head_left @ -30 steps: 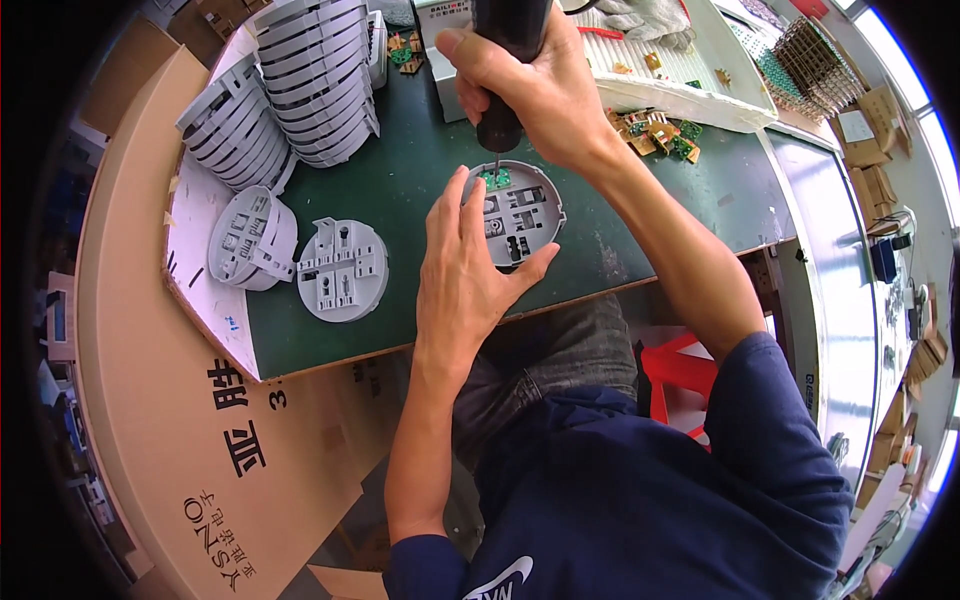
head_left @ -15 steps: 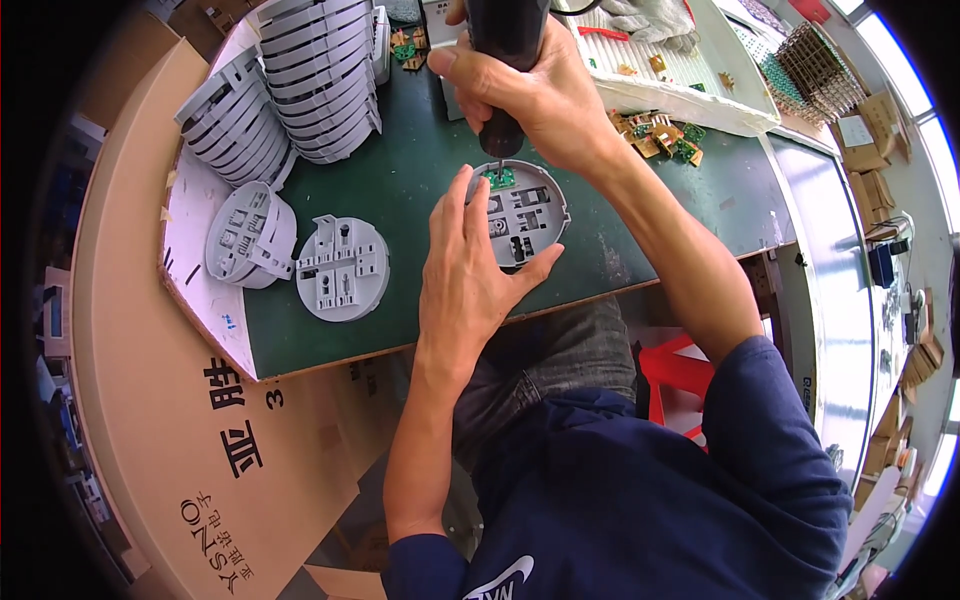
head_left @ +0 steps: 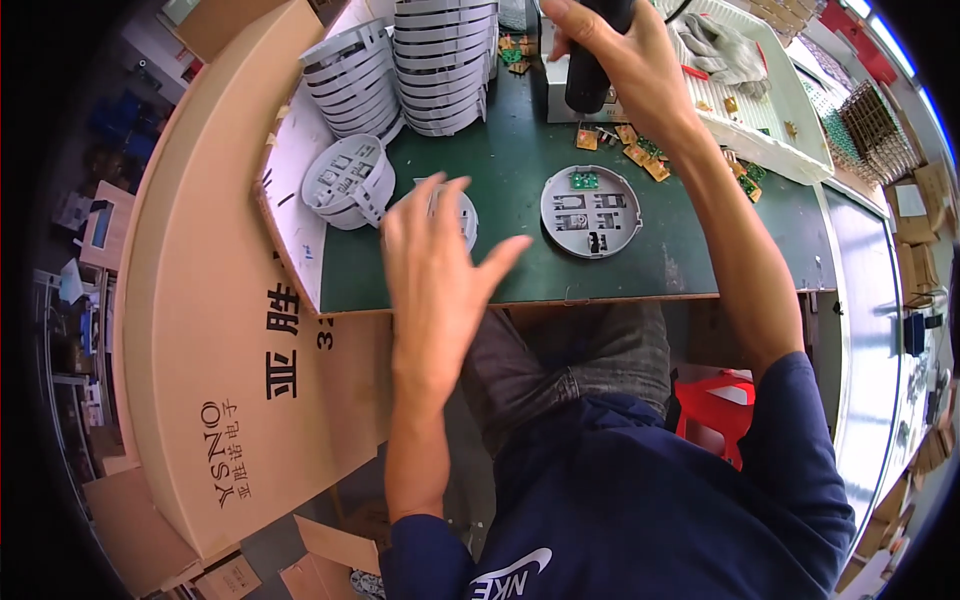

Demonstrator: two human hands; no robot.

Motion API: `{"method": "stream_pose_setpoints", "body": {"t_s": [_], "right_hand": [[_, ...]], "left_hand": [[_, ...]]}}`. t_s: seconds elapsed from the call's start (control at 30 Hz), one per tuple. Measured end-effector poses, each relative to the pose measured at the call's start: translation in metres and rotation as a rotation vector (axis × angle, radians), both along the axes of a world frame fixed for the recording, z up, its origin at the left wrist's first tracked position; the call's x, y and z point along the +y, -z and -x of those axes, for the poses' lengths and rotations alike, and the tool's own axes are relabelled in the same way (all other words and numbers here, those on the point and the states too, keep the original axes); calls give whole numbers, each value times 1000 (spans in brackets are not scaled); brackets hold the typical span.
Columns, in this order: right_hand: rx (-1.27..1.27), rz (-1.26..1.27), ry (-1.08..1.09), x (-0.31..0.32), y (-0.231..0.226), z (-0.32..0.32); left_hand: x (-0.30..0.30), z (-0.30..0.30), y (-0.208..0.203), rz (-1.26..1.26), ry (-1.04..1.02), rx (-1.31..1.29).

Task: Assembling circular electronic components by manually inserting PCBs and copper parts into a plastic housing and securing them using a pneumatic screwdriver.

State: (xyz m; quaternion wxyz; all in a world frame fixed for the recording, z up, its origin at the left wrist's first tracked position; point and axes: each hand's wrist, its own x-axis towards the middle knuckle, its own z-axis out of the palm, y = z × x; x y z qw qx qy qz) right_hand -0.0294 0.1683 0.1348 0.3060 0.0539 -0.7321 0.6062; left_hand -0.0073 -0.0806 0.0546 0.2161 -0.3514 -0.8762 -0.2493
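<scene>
My right hand (head_left: 650,75) is wrapped round a black electric screwdriver (head_left: 590,85), raised over the far side of the bench. Below it lies a round grey plastic housing (head_left: 575,245), with a small green circuit board (head_left: 584,181) in its far edge and dark slots across its floor. My left hand (head_left: 430,265), slightly blurred, hovers with fingers spread and nothing in it. It is over another round grey housing (head_left: 468,218), mostly hidden behind the fingers; I cannot tell whether they touch it.
Grey housings stand in tall stacks (head_left: 443,70) at the far left, with a shorter pair (head_left: 345,185) nearer. Loose small boards (head_left: 645,155) lie by a white foam tray (head_left: 790,145) holding a grey glove (head_left: 725,50). A large cardboard sheet (head_left: 200,330) borders the left of the green bench (head_left: 690,240).
The screwdriver has lifted off the green board in the housing. My left hand has let go of that housing and moved left to the other one. The view has shifted.
</scene>
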Motion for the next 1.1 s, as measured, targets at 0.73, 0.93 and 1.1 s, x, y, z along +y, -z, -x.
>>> {"method": "stream_pose_setpoints", "body": {"t_s": [0.73,0.93,1.1], "right_hand": [[-158,-1132,83,4,106,-132],[-263,-221,719,82,99,-208],[-104,268,1232,214,106,-360]], "left_hand": [[-13,34,8,378,190,-198],[-8,35,13,314,254,-283],[-5,40,26,173,314,-56]]}}
